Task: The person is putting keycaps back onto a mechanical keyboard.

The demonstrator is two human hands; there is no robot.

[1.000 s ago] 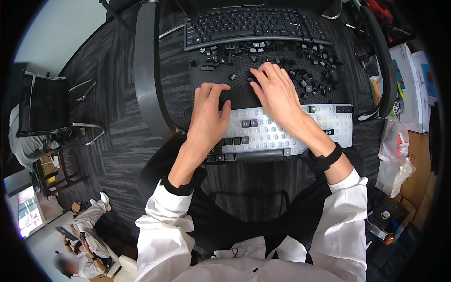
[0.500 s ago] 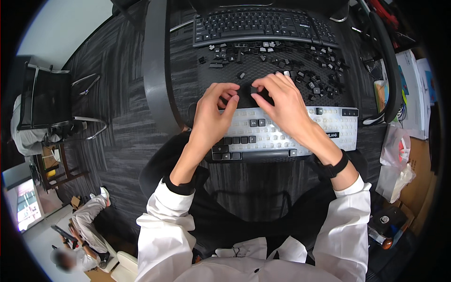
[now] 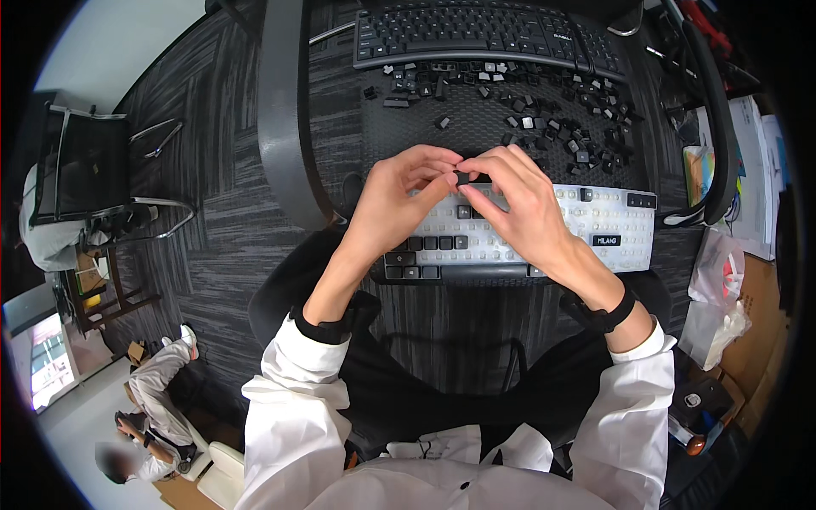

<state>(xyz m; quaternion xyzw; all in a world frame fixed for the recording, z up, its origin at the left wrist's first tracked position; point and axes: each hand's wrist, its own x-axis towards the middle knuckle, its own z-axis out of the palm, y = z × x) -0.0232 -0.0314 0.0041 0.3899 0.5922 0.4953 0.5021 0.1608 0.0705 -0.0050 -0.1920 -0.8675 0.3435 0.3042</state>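
Note:
Between the fingertips of both hands is a small black keycap, partly covered by the fingers. My left hand pinches it from the left, thumb and fingers curled. From the other side my right hand grips it with thumb and forefinger. Both hands hover over the far edge of a partly stripped keyboard, whose pale plate shows rows of bare switches. Several black keycaps sit on its lower left, and a few more elsewhere on it.
Many loose keycaps lie scattered on a black textured surface beyond my hands. Behind them stands a complete black keyboard. Dark bars flank that surface. Plastic bags are at right; another person is at lower left.
My left hand has moved right to meet my right hand, and its fingers now touch the keycap that the right hand held alone. The view has shifted slightly.

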